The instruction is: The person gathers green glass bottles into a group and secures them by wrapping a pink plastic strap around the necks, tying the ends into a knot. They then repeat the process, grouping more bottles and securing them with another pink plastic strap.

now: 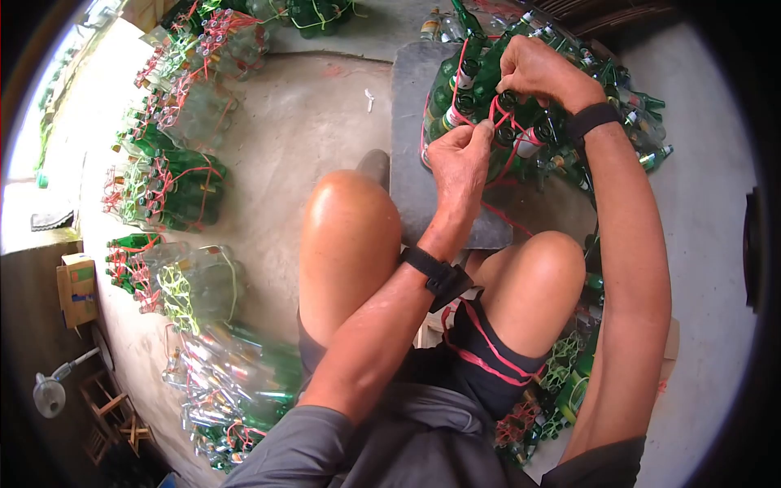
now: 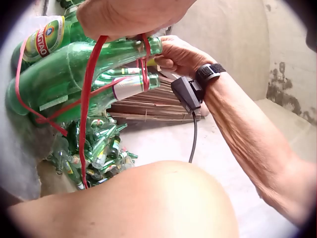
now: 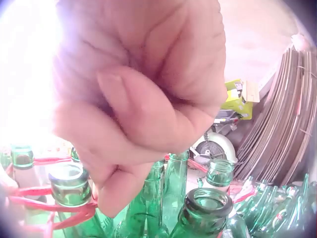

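Note:
A bundle of green glass bottles point(image 1: 443, 89) stands upright on a dark grey slab, with red plastic strap point(image 1: 506, 122) looped around its sides and bottle necks. My left hand point(image 1: 461, 154) pinches the strap between thumb and forefinger at the near side of the necks. In the left wrist view a long strand of strap point(image 2: 89, 84) hangs down from that hand. My right hand point(image 1: 541, 69) is curled over the far side of the necks. The right wrist view shows its thumb point(image 3: 116, 91) pressed over the bent forefinger, with strap running to a lower fingertip beside a bottle mouth point(image 3: 69, 173).
The slab point(image 1: 415, 191) lies between my knees and the bundle. Loose green bottles point(image 1: 643, 122) are heaped to the right. Strapped bottle bundles point(image 1: 191, 183) line the floor on the left. Flattened cardboard point(image 3: 277, 119) leans behind the heap. More red strap point(image 1: 488, 362) lies across my thigh.

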A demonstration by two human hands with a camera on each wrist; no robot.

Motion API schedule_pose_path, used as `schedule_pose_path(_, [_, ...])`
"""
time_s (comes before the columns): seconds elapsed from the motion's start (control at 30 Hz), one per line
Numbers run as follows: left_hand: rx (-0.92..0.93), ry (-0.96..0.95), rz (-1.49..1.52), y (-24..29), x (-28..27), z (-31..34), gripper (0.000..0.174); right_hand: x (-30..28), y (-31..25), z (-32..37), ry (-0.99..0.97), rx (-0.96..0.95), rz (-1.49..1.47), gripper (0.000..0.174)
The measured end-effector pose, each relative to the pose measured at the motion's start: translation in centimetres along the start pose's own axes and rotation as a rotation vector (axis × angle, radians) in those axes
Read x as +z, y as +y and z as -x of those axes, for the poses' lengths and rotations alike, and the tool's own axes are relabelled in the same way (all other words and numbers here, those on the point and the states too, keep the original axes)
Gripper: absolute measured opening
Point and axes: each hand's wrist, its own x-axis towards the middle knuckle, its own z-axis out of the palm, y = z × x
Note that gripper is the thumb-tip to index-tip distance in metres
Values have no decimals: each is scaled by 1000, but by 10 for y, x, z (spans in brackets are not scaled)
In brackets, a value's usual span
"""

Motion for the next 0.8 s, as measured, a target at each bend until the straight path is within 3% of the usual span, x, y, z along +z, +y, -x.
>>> schedule_pose_path(0.17, [73, -21, -50, 2, -7, 8, 34, 19, 5, 10, 76, 54, -86, 22])
schedule_pose_path(0.23, [82, -25, -35, 2, -9, 10, 34, 33, 13, 19, 440, -111, 66, 28])
schedule_pose_path(0.27, [89, -23, -20, 1, -10, 10, 35, 36, 8, 29, 484, -122, 7, 34])
schedule_pose_path(0.3, [93, -24, -20, 1, -12, 9, 35, 37, 3, 40, 487, -123, 9, 34])
schedule_pose_path(0.37, [96, -51, -18, -1, -13, 9, 35, 37, -20, 65, 302, 3, -419, 38])
schedule_pose_path(0.43, [146, -46, -20, 0, -14, 7, 27, 64, -30, 84, 561, -116, -127, 53])
schedule_pose_path(0.47, [193, -38, -18, 1, -14, 8, 20, 68, -33, 89, 502, -100, -89, 67])
schedule_pose_path(0.57, [111, -38, -153, 11, -21, 7, 21, 90, -33, 83, 691, -130, 25, 69])
schedule_pose_path(0.8, [189, -65, -269, 13, -34, -7, 26, 101, -39, 81, 732, -51, -35, 60])
